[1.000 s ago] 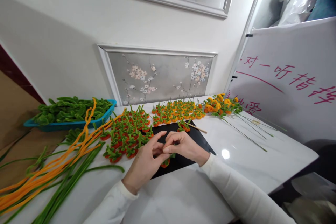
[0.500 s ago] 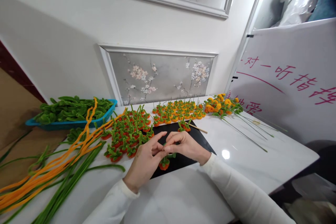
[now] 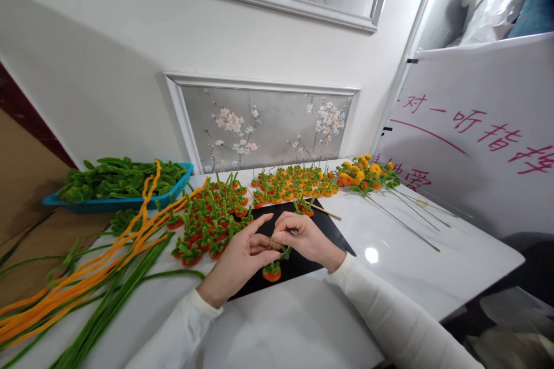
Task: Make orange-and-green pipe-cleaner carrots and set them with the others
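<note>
My left hand (image 3: 243,255) is curled, its thumb and fingertips closed around the upper part of a small orange pipe-cleaner piece (image 3: 272,273) with a green top. My right hand (image 3: 306,237) pinches at the green stem (image 3: 285,253) of that same piece, though its fingertips hide the exact grip. The orange piece hangs low over the black mat (image 3: 253,286), below my left fingertips. Beyond my hands, similar orange pieces with green tops (image 3: 304,207) stand on the mat's far part.
Rows of orange-and-green pieces (image 3: 214,219) stand left of the mat, yellow ones (image 3: 294,181) behind. A blue tray (image 3: 186,176) holds green leaves. Loose orange (image 3: 64,302) and green pipe cleaners (image 3: 110,305) lie left. Stemmed flowers (image 3: 367,173) and a wooden stick (image 3: 324,210) are right.
My thumbs and fingertips have moved slightly apart, and the left hand has shifted a little left. More of the orange piece and its green stem now shows.
</note>
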Action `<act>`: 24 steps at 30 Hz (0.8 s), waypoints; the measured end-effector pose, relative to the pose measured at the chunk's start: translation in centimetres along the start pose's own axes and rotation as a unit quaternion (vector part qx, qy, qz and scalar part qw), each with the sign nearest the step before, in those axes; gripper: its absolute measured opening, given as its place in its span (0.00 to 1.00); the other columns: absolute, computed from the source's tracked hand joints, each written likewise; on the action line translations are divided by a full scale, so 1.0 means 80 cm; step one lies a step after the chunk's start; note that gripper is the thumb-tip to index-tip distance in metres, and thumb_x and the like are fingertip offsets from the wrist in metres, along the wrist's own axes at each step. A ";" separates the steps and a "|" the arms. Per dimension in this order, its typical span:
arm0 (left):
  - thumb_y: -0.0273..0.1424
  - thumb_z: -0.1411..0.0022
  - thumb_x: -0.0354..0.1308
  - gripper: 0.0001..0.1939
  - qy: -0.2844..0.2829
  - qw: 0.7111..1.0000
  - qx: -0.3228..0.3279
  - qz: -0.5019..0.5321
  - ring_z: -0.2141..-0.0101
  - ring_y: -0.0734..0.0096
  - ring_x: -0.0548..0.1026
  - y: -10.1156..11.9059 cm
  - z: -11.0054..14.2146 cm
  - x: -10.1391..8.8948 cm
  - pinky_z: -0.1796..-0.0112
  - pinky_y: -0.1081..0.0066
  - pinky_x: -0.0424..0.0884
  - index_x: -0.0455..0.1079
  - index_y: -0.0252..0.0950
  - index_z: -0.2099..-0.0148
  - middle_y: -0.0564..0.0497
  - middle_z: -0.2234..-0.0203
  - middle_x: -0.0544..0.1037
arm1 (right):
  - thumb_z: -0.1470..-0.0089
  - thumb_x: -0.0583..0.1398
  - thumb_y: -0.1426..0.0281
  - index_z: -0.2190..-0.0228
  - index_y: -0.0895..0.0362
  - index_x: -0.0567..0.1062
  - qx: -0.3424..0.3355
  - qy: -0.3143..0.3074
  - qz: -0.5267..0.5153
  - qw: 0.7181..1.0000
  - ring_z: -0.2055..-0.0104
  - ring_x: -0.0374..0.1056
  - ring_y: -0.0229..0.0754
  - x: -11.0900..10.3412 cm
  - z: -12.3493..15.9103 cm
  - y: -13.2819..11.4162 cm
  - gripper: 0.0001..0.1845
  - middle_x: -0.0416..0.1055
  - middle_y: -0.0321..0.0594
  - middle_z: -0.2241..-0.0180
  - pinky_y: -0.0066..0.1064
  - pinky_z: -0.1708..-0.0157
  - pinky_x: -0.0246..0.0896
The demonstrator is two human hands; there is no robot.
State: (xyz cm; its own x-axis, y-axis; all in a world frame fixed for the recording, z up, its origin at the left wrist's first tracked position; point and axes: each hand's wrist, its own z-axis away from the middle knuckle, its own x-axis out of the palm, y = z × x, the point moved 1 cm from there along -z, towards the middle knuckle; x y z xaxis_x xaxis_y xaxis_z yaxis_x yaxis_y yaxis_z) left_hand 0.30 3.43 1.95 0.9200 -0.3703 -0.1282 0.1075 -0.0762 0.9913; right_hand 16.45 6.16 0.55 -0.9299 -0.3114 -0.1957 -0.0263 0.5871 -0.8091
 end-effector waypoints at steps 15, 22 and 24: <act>0.29 0.50 0.65 0.42 -0.010 0.998 -0.039 0.043 0.70 0.65 0.79 0.001 0.001 -0.003 0.64 0.67 0.71 0.50 0.33 0.37 0.55 0.75 0.79 | 0.53 0.64 0.58 0.75 0.59 0.76 0.093 -0.046 -0.123 0.987 0.73 0.60 0.34 0.004 0.002 0.004 0.16 0.66 0.36 0.73 0.27 0.73 0.55; 0.30 0.50 0.66 0.43 -0.040 0.995 -0.068 0.058 0.67 0.65 0.79 -0.002 0.002 -0.006 0.61 0.67 0.70 0.49 0.31 0.36 0.52 0.73 0.80 | 0.48 0.59 0.55 0.77 0.59 0.74 0.083 -0.033 -0.083 0.992 0.73 0.58 0.34 0.007 0.002 -0.001 0.19 0.65 0.36 0.74 0.27 0.72 0.53; 0.30 0.51 0.67 0.45 -0.045 0.994 -0.077 0.061 0.67 0.64 0.79 -0.001 0.003 -0.005 0.61 0.67 0.70 0.48 0.32 0.36 0.52 0.73 0.80 | 0.46 0.57 0.55 0.76 0.59 0.74 0.079 -0.033 -0.065 0.994 0.73 0.58 0.34 0.006 0.002 -0.001 0.20 0.65 0.36 0.75 0.27 0.72 0.53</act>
State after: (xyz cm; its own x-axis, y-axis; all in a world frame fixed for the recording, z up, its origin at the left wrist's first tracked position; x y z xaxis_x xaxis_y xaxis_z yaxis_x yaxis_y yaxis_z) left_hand -0.19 3.38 1.95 0.8933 -0.4495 -0.0029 0.0604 0.1135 0.9917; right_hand 16.05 5.85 0.45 -0.8961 -0.4287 -0.1150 -0.0821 0.4148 -0.9062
